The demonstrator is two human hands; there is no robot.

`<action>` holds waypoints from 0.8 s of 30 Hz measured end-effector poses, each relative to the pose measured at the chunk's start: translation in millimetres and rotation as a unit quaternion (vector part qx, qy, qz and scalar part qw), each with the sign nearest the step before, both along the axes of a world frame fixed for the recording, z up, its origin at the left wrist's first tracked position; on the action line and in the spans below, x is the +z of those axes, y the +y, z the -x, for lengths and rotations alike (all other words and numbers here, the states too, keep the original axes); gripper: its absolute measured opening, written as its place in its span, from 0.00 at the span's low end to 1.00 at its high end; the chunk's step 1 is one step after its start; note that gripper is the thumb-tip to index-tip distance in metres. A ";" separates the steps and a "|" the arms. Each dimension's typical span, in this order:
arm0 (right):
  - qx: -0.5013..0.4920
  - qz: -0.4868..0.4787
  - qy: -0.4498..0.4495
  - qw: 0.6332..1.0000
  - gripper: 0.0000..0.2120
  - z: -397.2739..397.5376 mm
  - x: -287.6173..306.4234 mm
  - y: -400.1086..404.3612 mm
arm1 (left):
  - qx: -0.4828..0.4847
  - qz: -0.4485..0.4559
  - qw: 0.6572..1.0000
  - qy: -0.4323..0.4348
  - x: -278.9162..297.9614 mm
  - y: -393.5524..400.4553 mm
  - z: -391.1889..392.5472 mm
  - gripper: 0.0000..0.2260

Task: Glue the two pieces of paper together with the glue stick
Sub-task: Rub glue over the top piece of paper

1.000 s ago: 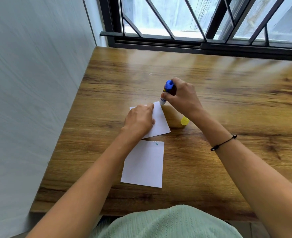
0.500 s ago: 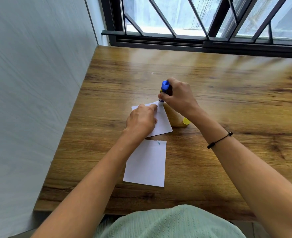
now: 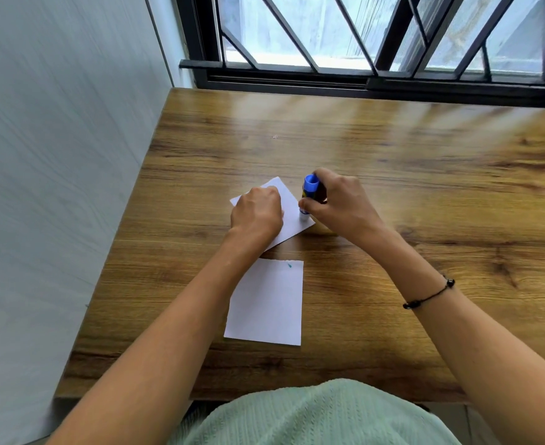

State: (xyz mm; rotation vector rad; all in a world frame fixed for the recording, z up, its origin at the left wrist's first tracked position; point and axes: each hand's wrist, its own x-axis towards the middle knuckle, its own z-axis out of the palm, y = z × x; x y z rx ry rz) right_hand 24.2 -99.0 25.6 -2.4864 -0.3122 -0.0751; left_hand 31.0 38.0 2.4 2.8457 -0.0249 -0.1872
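Right hand [image 3: 341,203] grips blue-capped glue stick [image 3: 308,197], tip down on far white paper sheet [image 3: 288,203]; left hand [image 3: 256,215], fingers curled, presses that sheet; second white sheet [image 3: 264,303] nearer, under left forearm, on wooden table [image 3: 425,187]

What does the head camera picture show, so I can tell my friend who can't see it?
A person's right hand presses a blue glue stick onto a white paper that the left hand holds down on a wooden table. A second paper lies nearer.
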 end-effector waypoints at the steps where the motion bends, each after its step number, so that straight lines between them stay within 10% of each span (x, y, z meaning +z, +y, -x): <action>1: 0.001 0.001 0.000 1.000 0.11 2.1 0.5 -1.5 | 0.004 -0.002 1.000 -0.002 0.6 -0.4 -0.4 0.12; 14: -0.020 -0.022 -0.024 0.999 0.11 0.5 9.4 -9.5 | -0.006 -0.174 0.981 -0.085 9.8 2.3 7.2 0.12; 24: -0.028 -0.035 -0.033 0.998 0.10 -16.5 8.5 2.5 | -0.076 0.015 0.997 0.002 4.1 7.6 12.4 0.20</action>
